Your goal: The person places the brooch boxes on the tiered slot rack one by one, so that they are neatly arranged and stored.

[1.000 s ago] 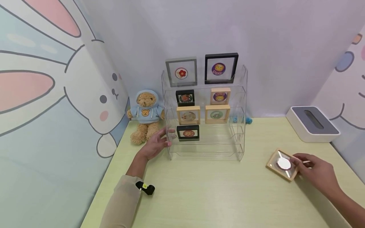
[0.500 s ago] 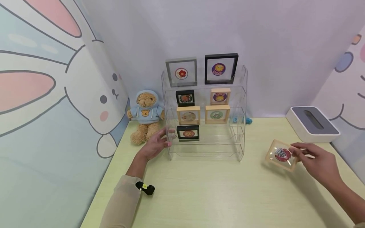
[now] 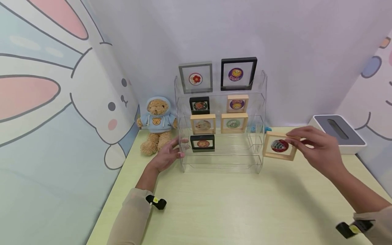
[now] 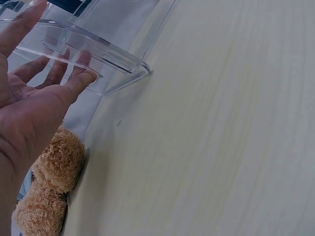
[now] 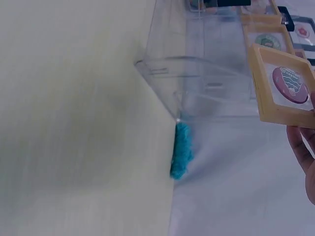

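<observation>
My left hand rests its extended fingers against the left side of a clear acrylic tiered rack. In the left wrist view, that hand lies at the rack's edge, and clear plastic with reflections blurs its fingertips. My right hand pinches a light wooden display frame by its right side, just beside the rack's right end. This frame has a round red-and-grey badge; in the right wrist view the frame is raised above the table, with fingers behind it.
Several small frames stand on the rack, among them a black frame low left and a green-badge frame. A teddy bear sits left of it. A white-and-grey box is at right; blue fluffy material lies behind the rack.
My right hand has lifted the wooden frame off the table at right, tilted it upright and carried it left to the rack's side. The left hand stays in place.
</observation>
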The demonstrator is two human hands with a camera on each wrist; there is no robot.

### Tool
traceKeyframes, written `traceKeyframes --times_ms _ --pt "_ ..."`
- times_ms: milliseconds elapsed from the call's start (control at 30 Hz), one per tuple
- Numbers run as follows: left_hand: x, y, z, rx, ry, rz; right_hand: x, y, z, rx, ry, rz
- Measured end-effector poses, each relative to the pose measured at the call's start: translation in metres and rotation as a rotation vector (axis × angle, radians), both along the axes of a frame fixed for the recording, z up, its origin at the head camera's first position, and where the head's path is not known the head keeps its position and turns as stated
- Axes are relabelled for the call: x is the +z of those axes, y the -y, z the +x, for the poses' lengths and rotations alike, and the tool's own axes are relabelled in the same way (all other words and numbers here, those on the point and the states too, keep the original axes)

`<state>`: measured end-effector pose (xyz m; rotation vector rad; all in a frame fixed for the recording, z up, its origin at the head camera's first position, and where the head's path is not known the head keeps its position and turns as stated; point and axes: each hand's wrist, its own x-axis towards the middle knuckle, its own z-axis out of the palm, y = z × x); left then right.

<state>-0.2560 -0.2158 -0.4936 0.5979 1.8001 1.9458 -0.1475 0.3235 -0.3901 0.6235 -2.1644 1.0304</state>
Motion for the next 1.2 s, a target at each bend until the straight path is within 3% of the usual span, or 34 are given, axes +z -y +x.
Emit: traceKeyframes --times_ms 267,567,767,967,1200 --pt "0.003 -0.003 0.002 0.008 0.009 0.006 0.013 0.06 -0.032 0.138 -0.152 0.074" --pt "0.003 -0.005 0.002 0.015 0.025 0.013 -0.001 0.105 -0.063 0.172 -0.269 0.138" --pt "0.004 -0.008 0.004 0.029 0.031 0.019 -0.02 0.115 -0.067 0.17 -0.245 0.214" --pt "0.005 -0.011 0.01 0.044 0.012 0.004 -0.034 0.112 -0.066 0.112 -0.22 0.289" --pt "0.019 -0.012 0.024 0.18 -0.068 -0.231 -0.034 0.106 -0.063 0.045 -0.197 0.388"
